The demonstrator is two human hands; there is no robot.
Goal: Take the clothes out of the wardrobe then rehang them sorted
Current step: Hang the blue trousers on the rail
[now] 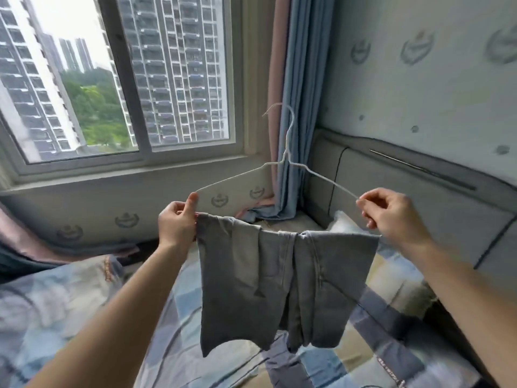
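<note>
At the far left, a large window with a pale frame (237, 79) shows tall apartment blocks. Below it lies a bed with a checked blue and beige quilt (70, 303). Above the quilt the left hand (177, 224) is raised. Its thumb and forefinger pinch the left end of a thin white wire hanger (285, 156), and the other fingers are curled in and seem to touch the corner of the cloth as well.

Over the lower bar of the hanger hangs a grey soft garment (268, 278), folded across the bar so that it falls in several loose panels. I cannot tell if it is a pair of shorts or a small top. It hangs in the air over the bed, between the two hands, and the wardrobe is not in view.

Further right, the right hand (394, 217) pinches the right end of the hanger, with its fingers curled close around the wire. Behind it are a long blue curtain (302, 93) and a grey padded headboard (419, 197).

The garment looks light and limp. I think it will not keep any shape, and it can slide along the smooth wire if the hanger tilts. The wire itself looks thin and probably bends easily. For carrying, a hold at the hook or the twisted neck seems better, with the bar kept level. Then the other hand is free to move the cloth toward the middle of the bar.
</note>
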